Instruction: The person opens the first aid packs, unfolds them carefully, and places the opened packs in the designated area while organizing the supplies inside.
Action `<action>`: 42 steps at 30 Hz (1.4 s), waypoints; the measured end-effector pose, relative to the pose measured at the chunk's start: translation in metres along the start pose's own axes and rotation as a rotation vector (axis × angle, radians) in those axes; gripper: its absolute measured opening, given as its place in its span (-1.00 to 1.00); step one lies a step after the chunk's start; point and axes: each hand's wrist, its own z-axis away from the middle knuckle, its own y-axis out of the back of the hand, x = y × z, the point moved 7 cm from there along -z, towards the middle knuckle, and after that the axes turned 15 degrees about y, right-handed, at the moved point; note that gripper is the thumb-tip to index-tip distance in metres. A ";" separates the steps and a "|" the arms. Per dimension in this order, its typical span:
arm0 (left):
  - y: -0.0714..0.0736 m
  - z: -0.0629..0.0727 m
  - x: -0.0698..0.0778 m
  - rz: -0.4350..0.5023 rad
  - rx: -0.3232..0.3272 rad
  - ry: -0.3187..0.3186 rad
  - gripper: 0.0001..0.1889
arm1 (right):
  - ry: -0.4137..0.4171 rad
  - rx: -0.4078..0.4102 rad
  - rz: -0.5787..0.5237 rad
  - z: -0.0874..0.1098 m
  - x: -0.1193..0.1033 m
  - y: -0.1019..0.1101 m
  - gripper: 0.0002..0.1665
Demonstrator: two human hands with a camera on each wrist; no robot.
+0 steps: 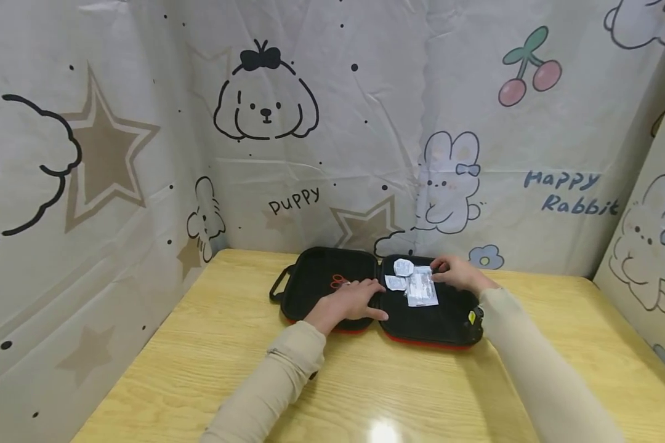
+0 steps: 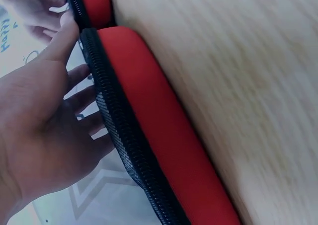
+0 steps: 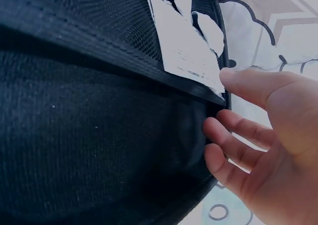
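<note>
A black-lined, red-shelled zip case (image 1: 332,258) lies unfolded on the table in the head view. My left hand (image 1: 351,300) spreads over its left half beside the hinge, fingers extended and holding nothing; the left wrist view shows this hand (image 2: 54,120) behind the red, zippered rim. At the back of the right half, my right hand (image 1: 457,274) is at the edge of a flat white packet (image 1: 422,288). The right wrist view has the thumb close to a corner of that packet (image 3: 186,53), the other visible fingers loosely bent. Whether the thumb touches it is unclear.
Two smaller white packets (image 1: 403,267) lie left of the flat one. Orange-handled scissors (image 1: 338,281) are in the left half, partly hidden by my left hand. A carry handle (image 1: 279,286) juts out at the left. Behind the table (image 1: 199,363) hangs a printed cloth (image 1: 354,154).
</note>
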 end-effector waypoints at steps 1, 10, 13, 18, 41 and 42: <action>0.002 0.000 -0.001 0.009 -0.009 0.002 -0.22 | -0.023 -0.005 -0.014 -0.001 0.003 -0.001 -0.55; 0.004 -0.001 -0.003 0.067 -0.059 -0.016 -0.10 | -0.047 -0.003 -0.081 -0.008 0.014 -0.012 -0.51; 0.000 -0.002 -0.002 0.065 -0.061 -0.013 -0.09 | -0.046 0.018 -0.081 -0.007 0.017 -0.018 -0.54; -0.003 -0.002 -0.002 0.062 -0.056 -0.014 -0.10 | -0.063 0.096 -0.075 -0.006 0.021 -0.018 -0.58; 0.005 0.000 0.001 0.052 -0.043 -0.016 -0.11 | -0.024 0.246 -0.139 0.035 0.010 0.025 -0.59; 0.004 -0.001 0.001 0.048 -0.040 -0.016 -0.11 | -0.032 0.245 -0.132 0.037 0.010 0.025 -0.59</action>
